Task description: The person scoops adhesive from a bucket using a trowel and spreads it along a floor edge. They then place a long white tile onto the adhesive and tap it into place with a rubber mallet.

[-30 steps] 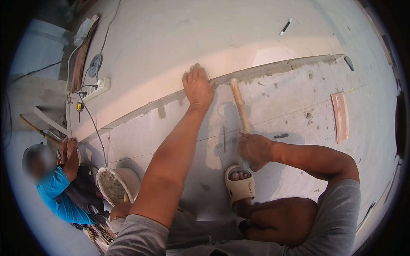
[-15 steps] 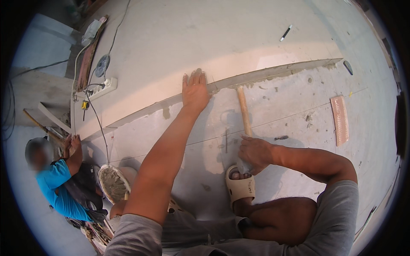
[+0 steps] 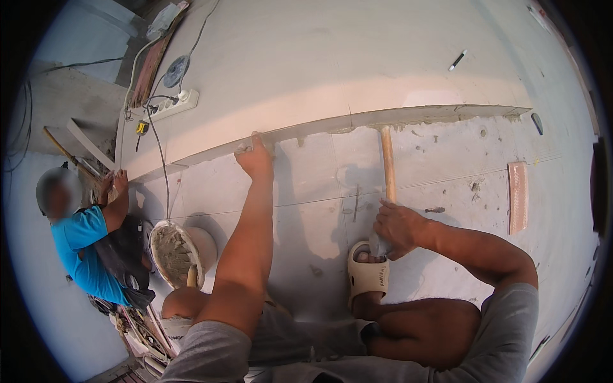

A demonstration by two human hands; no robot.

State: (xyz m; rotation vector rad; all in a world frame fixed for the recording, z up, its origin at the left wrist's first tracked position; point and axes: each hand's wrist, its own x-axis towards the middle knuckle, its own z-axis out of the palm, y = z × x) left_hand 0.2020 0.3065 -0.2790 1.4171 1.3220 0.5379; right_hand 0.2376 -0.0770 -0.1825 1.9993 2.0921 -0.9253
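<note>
My right hand is closed around the head end of a hammer. Its pale wooden handle points away from me, and the handle's tip is at the raised tile edge. A greyish part, apparently the head, shows below my fingers, mostly covered. My left hand rests on that same edge, farther left. One finger is stretched onto the top while others bend over the side, and nothing is held. Large pale tile spreads beyond the edge.
Beside my left knee stands a bucket of mortar. A co-worker in blue crouches at far left, hands at the edge. A power strip, a yellow tape measure, a marker and a pinkish strip lie around.
My left hand has gone from lying flat on the tile to resting lower at its edge, farther left, with fingers bent. The right hand keeps its hold on the hammer. The view has shifted slightly.
</note>
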